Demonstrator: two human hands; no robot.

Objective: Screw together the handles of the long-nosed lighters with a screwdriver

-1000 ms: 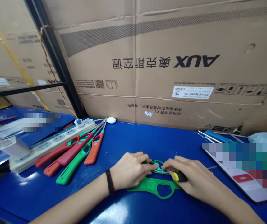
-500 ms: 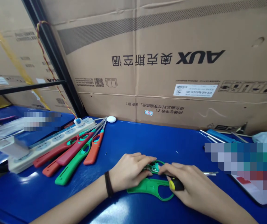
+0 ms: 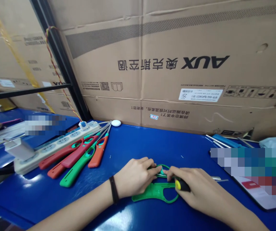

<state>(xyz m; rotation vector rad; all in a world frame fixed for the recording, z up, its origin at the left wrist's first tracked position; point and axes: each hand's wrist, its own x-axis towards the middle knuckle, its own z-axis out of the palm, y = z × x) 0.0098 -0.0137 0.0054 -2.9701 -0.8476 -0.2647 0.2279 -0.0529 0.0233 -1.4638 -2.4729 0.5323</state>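
Under my left hand (image 3: 136, 176), which wears a dark wristband, is an open green lighter half (image 3: 168, 167) with turquoise inner parts; the fingers are closed on it and hide most of it. The thumb and index finger of my right hand (image 3: 198, 186) touch the same piece at its turquoise trigger (image 3: 162, 172). A screwdriver (image 3: 183, 185) with a black and yellow handle is tucked in my right palm. The other green shell half (image 3: 149, 193) lies on the table just below both hands. A metal rod (image 3: 216, 178) sticks out beyond my right hand.
Several long-necked lighters (image 3: 80, 163), red, orange and green, lie at left against a white power strip (image 3: 63, 141). A white oval object (image 3: 116, 123) sits near the back. Cardboard (image 3: 152, 38) walls the rear; metal tubes (image 3: 218, 141) and a blurred flat item (image 3: 260, 192) are at right.
My left fingertips have shifted right, over the inner parts and against the turquoise trigger. My right hand stays at the lighter with the screwdriver in its palm. The view has moved slightly.
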